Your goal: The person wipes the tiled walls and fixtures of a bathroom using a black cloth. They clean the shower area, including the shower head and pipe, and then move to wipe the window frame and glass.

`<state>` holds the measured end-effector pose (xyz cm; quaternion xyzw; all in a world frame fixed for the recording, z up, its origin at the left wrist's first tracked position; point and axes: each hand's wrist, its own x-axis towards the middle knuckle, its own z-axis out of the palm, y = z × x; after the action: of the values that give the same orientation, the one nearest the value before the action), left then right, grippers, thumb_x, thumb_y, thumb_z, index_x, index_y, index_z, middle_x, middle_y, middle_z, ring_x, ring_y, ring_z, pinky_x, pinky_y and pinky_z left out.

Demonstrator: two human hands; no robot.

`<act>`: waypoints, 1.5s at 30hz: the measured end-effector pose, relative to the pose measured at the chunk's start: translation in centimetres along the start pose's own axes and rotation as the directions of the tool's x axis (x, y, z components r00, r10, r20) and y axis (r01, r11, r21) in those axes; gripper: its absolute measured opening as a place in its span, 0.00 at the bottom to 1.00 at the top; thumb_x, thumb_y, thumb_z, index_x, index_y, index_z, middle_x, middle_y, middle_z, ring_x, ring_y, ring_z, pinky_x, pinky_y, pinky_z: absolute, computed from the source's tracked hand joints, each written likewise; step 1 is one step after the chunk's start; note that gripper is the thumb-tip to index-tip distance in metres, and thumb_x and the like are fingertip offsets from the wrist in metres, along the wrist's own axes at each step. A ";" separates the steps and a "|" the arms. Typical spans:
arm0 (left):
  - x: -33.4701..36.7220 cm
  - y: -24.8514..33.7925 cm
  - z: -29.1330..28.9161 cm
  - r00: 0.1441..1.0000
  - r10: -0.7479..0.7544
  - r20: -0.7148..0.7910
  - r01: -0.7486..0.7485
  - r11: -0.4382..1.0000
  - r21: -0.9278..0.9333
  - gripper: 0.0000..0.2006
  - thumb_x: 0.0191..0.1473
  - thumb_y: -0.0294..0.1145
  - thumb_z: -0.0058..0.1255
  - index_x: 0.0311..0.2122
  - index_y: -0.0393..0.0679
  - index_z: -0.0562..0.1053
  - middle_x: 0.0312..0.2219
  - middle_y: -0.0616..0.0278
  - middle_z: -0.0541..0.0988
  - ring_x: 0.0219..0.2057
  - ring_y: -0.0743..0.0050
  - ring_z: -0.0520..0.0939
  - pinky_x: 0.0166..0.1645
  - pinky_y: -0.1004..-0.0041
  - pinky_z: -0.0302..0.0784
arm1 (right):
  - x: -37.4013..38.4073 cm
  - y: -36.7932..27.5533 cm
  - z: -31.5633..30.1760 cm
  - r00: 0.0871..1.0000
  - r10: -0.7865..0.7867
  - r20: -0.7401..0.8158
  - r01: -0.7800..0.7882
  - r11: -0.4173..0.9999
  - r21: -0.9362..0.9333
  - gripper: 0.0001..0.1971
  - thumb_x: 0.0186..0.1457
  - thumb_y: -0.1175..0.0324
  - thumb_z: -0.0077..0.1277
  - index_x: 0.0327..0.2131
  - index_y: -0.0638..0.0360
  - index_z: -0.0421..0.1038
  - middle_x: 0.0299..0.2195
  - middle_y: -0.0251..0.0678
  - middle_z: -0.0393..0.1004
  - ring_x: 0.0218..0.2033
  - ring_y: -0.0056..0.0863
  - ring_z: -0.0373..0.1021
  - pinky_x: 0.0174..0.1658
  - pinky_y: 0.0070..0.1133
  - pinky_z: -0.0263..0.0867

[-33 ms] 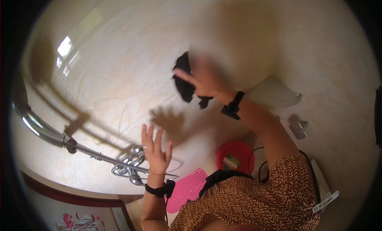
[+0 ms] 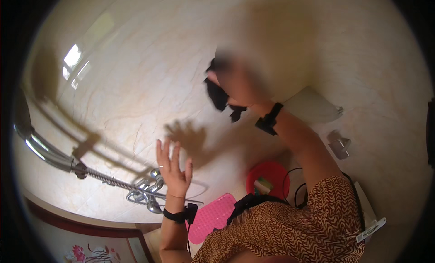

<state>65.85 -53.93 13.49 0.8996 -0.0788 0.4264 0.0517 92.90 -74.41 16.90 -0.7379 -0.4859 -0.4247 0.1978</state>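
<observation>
My right hand (image 2: 242, 84) presses a black cloth (image 2: 216, 96) against the cream marbled wall (image 2: 145, 81). Its fingers are bent round the cloth, and a blur covers part of the hand. A loose end of the cloth hangs below the palm. Raised at the lower left, my left hand (image 2: 174, 170) holds nothing, with its fingers spread. It is nearest to the chrome mixer tap (image 2: 156, 174), and its shadow falls on the wall above. Black bands with small boxes sit on both wrists.
A chrome shower pipe (image 2: 50, 154) with a hose runs along the left. Right of my right forearm are a grey corner shelf (image 2: 312, 106) and a metal holder (image 2: 340, 145). Below lie a red basin (image 2: 282, 174) with small items and a pink mat (image 2: 213, 217).
My right hand has shifted slightly right with the black cloth, and its outstretched index finger has drawn in. My left hand has moved a little to the left.
</observation>
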 end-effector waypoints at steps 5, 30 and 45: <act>6.2 -0.8 2.0 0.985 0.075 -0.157 -0.047 0.983 0.175 0.26 0.57 0.39 0.48 0.58 0.39 0.64 0.62 0.44 0.58 0.65 0.35 0.51 0.65 0.47 0.49 | -3.1 12.3 -3.7 0.898 0.298 -0.323 -0.384 0.889 -0.250 0.23 0.50 0.65 0.49 0.52 0.54 0.65 0.42 0.44 0.71 0.45 0.48 0.66 0.54 0.45 0.56; 8.1 -4.0 8.9 0.950 0.128 -0.285 0.033 0.866 0.500 0.32 0.50 0.52 0.51 0.58 0.48 0.66 0.62 0.42 0.56 0.63 0.32 0.51 0.58 0.42 0.43 | -8.5 14.4 0.4 0.556 0.633 -0.539 -0.675 0.722 0.150 0.16 0.58 0.64 0.47 0.40 0.70 0.70 0.40 0.56 0.71 0.39 0.46 0.66 0.39 0.39 0.63; -5.4 1.1 1.3 0.974 0.096 0.205 -0.044 0.968 -0.246 0.25 0.44 0.31 0.62 0.50 0.41 0.71 0.54 0.47 0.69 0.60 0.43 0.64 0.59 0.54 0.66 | -4.8 -19.6 11.9 0.944 -0.315 -0.101 0.323 0.943 0.085 0.19 0.49 0.65 0.47 0.46 0.50 0.74 0.34 0.32 0.67 0.35 0.31 0.63 0.31 0.25 0.62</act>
<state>63.26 -54.67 8.46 0.9243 -0.1667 0.3155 0.1358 79.96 -59.87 3.97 -0.6196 -0.6106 -0.4576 0.1838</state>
